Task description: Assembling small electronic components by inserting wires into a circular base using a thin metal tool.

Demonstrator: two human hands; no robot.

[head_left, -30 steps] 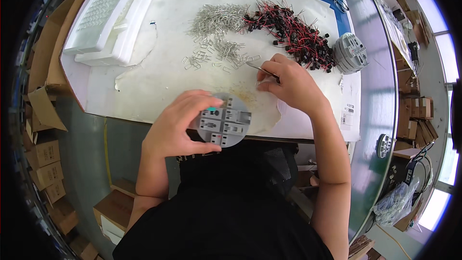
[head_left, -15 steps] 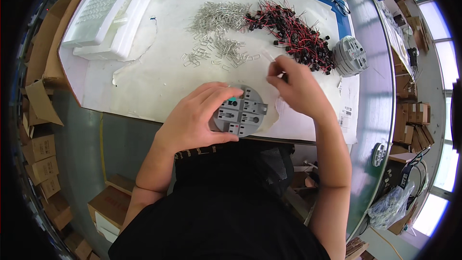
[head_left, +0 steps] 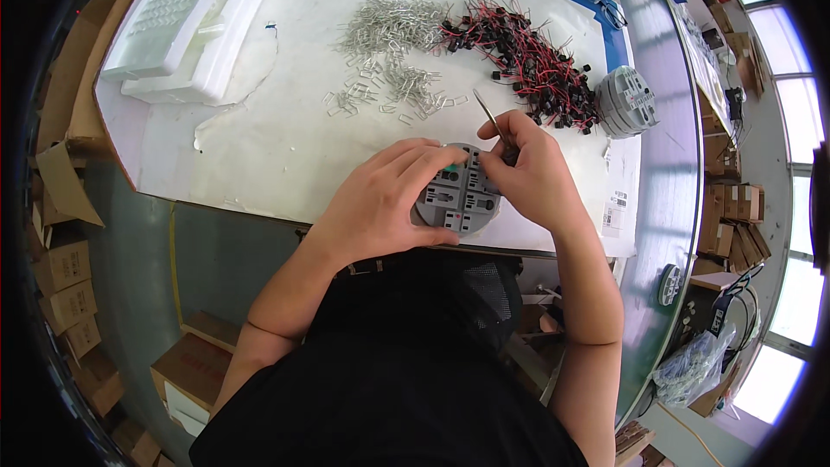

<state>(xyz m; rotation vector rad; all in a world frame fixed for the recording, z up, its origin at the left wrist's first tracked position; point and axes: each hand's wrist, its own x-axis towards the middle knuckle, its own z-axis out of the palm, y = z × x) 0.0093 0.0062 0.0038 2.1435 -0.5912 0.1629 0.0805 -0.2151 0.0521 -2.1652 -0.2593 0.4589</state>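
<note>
Close to the table's front edge, my left hand (head_left: 373,199) grips a round grey plastic socket base (head_left: 451,201) by its left side, thumb low and fingers over the top. The base has raised blocks, slots and a small green spot. My right hand (head_left: 540,171) is closed on a slim metal tool (head_left: 486,108), whose pointed end sticks out up and to the left. Something dark sits under its fingers, partly hidden. The right fingertips are at the upper right rim of the base; whether they touch it I cannot tell.
Beyond my hands lie a heap of bent metal pins (head_left: 393,35) and a pile of black parts with red wires (head_left: 536,69). A stack of grey round bases (head_left: 624,104) stands at right. White foam trays (head_left: 186,26) fill the far left; glasses (head_left: 601,2) lie at the back.
My left hand has shifted the base slightly to the right. The right hand has come in beside it, and its metal tool now shows more sharply.
</note>
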